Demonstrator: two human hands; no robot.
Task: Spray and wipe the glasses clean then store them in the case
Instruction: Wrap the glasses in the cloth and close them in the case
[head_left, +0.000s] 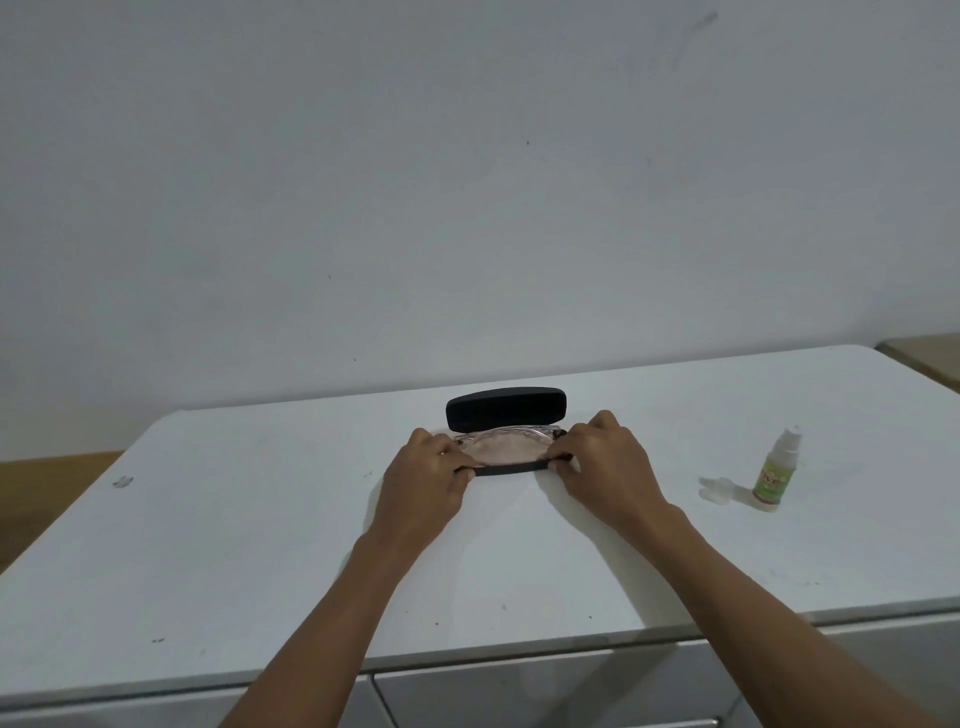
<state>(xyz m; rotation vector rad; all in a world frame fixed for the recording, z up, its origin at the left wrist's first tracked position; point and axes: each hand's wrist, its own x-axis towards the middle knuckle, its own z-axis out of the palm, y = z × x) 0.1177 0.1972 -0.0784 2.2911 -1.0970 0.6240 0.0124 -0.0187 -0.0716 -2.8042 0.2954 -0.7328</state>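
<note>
On the white table (234, 545) the person's left hand (423, 478) is curled round the left end of the open black case (511, 470), fingertips pinching its near rim. In the lower tray, between the two hands, lie the glasses (506, 434), clear-framed and folded, resting on or with a pinkish cloth (498, 449) (I cannot tell whether it is loose or the case lining). The lid stands up behind them on the far side, hinged open. The right hand (602, 462) mirrors the left, gripping the right end of the case with thumb and fingers closed on the rim. To my eye the glasses are already stowed and only the closing remains. They look light and fragile, with lenses that smear easily, so I would handle them by the frame ends or temples, never the glass; the case seems rigid and is best held at its two ends, as now. Well to the right stands a small spray bottle (774, 475) with a green label, its writing too small to read, and just to its left lies its clear cap (714, 491).
</note>
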